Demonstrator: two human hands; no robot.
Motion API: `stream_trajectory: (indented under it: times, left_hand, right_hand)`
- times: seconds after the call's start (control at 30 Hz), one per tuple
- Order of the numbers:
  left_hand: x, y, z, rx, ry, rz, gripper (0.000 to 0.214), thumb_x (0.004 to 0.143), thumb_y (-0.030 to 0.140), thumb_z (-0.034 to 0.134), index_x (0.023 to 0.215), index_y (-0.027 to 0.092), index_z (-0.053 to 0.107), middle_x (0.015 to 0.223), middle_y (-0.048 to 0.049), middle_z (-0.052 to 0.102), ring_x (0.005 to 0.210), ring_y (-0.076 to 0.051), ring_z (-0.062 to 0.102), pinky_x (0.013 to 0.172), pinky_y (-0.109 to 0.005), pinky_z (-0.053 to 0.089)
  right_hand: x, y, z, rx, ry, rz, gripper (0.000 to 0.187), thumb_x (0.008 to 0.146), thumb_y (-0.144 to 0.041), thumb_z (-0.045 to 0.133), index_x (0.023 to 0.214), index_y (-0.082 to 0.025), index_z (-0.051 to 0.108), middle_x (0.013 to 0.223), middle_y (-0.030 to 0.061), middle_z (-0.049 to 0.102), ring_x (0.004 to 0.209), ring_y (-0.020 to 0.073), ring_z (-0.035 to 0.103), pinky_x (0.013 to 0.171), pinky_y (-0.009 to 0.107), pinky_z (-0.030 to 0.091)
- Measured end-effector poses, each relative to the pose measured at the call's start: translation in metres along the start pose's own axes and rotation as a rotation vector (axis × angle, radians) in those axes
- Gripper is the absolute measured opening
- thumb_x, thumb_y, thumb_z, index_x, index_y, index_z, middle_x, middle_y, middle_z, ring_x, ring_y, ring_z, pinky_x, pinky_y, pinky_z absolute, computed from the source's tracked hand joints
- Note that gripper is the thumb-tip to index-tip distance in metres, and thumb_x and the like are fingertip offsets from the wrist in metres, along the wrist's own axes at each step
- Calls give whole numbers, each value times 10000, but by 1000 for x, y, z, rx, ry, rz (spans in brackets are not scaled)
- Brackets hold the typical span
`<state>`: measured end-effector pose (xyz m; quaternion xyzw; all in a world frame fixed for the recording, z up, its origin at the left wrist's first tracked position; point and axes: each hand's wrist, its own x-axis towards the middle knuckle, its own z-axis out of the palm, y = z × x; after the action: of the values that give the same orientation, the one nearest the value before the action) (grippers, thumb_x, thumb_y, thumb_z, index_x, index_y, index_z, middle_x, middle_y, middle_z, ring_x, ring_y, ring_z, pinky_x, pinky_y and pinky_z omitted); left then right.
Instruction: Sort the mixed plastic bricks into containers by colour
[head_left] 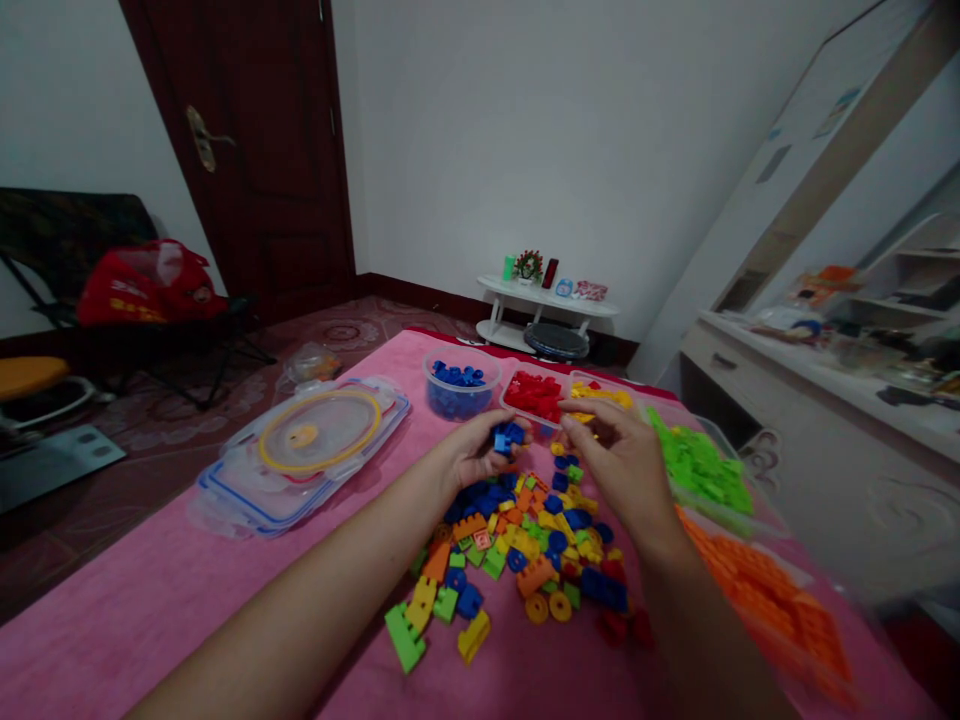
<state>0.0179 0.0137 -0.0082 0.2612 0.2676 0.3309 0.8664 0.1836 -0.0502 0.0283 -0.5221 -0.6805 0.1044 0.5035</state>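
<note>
Blue toy bricks [508, 438] are gripped in the curled fingers of my left hand [480, 452], above a mixed heap of building bricks [532, 530]. My right hand [621, 455] hovers to the right of it with fingers bent and thumb apart, and I see nothing held there. The heap mixes blue, orange, yellow, green and red pieces, with small wheels among them. Beyond my hands stand a round tub of blue bricks [461, 385], a box of red bricks [532, 395] and a box of yellow bricks [600, 395], partly behind my right hand.
On the right are a box of green bricks [701, 465] and a box of orange bricks [780, 600]. Stacked plastic lids [247, 490] lie on the left of the pink cloth [165, 610]. A white shelf [547, 298] stands by the wall.
</note>
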Motion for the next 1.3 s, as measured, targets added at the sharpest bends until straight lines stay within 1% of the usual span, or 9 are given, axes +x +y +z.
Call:
stream_trajectory:
  times: [0.13,0.27,0.4,0.5,0.57,0.7,0.9,1.07,1.3]
  left_hand:
    - [13,51,6,78,142,200,277,918,270,363,762,108,526,637,-47,563,457,-50,492,323,-86,273]
    - [33,106,3,538,495,519,302,909,346,389,828,117,568,650,-31,571,512,-77,529,461,-158,419]
    - [39,122,-8,999,584,623,293,809,382,560,881,111,644,858,-86,664,810,-181,614,720,-264,473]
    - [33,101,-8,1551,531,847,294,769,342,594,953,131,686,1027,-95,672,1004,-216,577,874,-272,408]
    - [28,76,-4,1740,458,898,277,799,327,537,939,154,701,981,-84,686,943,-208,594,854,-273,407]
    - [22,21,0,1961,356,664,327,831,374,464,839,170,719,793,-102,685,777,-225,616,720,-297,423]
    - [32,-24,-10,2003,334,510,346,856,370,425,999,197,688,942,-136,663,910,-260,599,764,-337,436]
    - [41,-36,-9,2083,398,552,295,833,326,464,989,208,686,1009,-132,613,983,-268,546,804,-360,449]
    - [50,-40,-18,1999,268,655,252,780,190,508,958,176,687,960,-85,639,923,-204,567,837,-301,459]
  right_hand:
    - [4,0,-13,-20,41,33,228,772,-326,568,880,-171,696,916,71,678,649,143,594,571,260,468]
    - [5,1,-20,-17,77,67,250,762,-337,564,881,-163,700,864,72,689,602,144,597,556,268,472]
    - [6,10,-23,-95,81,40,235,772,-314,551,884,-176,706,871,65,695,667,164,618,637,295,489]
    - [5,25,-17,-215,6,27,208,773,-273,541,854,-181,709,871,60,700,750,181,625,708,305,483]
    - [3,38,-9,-283,-103,44,208,775,-233,526,862,-183,708,891,57,701,793,184,629,741,303,479]
    - [-8,64,10,-471,-282,80,291,774,-147,500,993,-159,692,1037,88,681,992,214,602,897,324,430]
    - [-20,79,23,-661,-414,102,385,793,-126,468,1139,-162,633,1141,102,638,1094,212,549,958,305,372]
    - [-22,78,27,-676,-426,36,353,798,-131,459,1087,-173,658,1089,103,636,1041,211,546,909,299,377]
    - [-24,79,34,-544,-398,35,343,794,-173,524,1115,-159,642,1085,85,645,1043,204,552,916,288,367]
